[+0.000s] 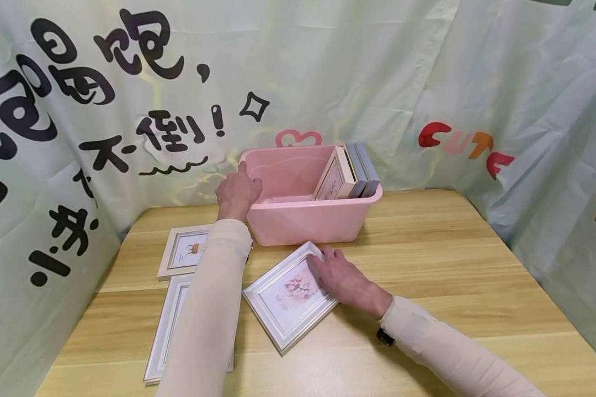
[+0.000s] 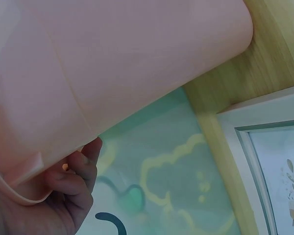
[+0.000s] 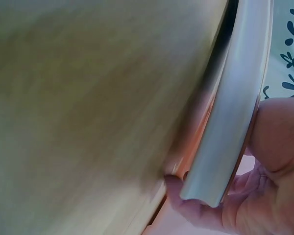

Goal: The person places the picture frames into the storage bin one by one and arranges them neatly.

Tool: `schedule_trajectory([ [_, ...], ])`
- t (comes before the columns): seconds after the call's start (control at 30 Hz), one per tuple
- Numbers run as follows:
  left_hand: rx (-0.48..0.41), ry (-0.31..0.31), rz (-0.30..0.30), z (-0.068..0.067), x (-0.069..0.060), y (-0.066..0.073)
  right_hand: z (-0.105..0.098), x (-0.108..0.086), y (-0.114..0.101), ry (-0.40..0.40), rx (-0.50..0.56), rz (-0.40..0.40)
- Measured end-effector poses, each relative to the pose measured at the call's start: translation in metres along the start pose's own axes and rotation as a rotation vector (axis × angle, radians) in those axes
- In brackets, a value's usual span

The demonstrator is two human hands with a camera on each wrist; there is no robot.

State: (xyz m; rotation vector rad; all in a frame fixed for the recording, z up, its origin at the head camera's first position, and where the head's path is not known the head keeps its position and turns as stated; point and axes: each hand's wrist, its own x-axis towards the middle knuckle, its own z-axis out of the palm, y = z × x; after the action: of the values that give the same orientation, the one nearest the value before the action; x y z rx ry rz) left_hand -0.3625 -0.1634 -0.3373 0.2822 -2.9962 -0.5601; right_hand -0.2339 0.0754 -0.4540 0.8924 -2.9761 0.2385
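Gripping the pink bin (image 1: 305, 223) with the left hand (image 1: 238, 190), pinching the flower-print frame (image 1: 290, 300) just in front with the right hand (image 1: 345, 280): probably light, stiff, fragile-faced, best held by its edges.

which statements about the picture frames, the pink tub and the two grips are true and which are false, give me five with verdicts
1. The left grip is on the rim of the pink tub. True.
2. All frames in the pink tub stand at its left end. False: the beige frame and two blue-grey frames stand toward its right end.
3. The right grip holds the pink-flower frame. True.
4. The potted-plant frame is inside the pink tub. False: it lies on the wood-grain table.
5. The left sleeve partly hides a silver-white frame. True.
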Motion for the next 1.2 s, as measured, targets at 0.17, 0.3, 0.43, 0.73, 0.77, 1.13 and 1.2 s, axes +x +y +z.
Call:
schedule_trajectory([
  [0.17, -0.002, -0.007, -0.001, -0.001, 0.0, 0.0, -0.001, 0.001, 0.001, 0.021, 0.008, -0.006],
  [0.3, 0.0, -0.005, 0.001, -0.001, 0.0, -0.001, -0.001, 0.005, 0.002, 0.003, 0.065, 0.049],
  [0.43, 0.001, -0.006, 0.002, -0.001, 0.0, -0.001, -0.001, 0.006, 0.003, -0.015, 0.137, 0.121],
  [0.73, -0.009, 0.011, 0.009, -0.001, 0.0, -0.001, -0.002, 0.006, 0.001, -0.008, 0.194, 0.137],
  [0.77, -0.01, 0.011, 0.008, -0.001, 0.0, 0.0, -0.003, 0.006, 0.001, -0.01, 0.198, 0.137],
  [1.13, -0.008, 0.006, 0.005, -0.001, -0.001, -0.001, -0.019, 0.004, -0.004, 0.006, 0.144, 0.118],
  [1.2, -0.009, 0.009, 0.007, -0.001, -0.002, -0.001, -0.025, 0.004, -0.005, 0.007, 0.11, 0.109],
])
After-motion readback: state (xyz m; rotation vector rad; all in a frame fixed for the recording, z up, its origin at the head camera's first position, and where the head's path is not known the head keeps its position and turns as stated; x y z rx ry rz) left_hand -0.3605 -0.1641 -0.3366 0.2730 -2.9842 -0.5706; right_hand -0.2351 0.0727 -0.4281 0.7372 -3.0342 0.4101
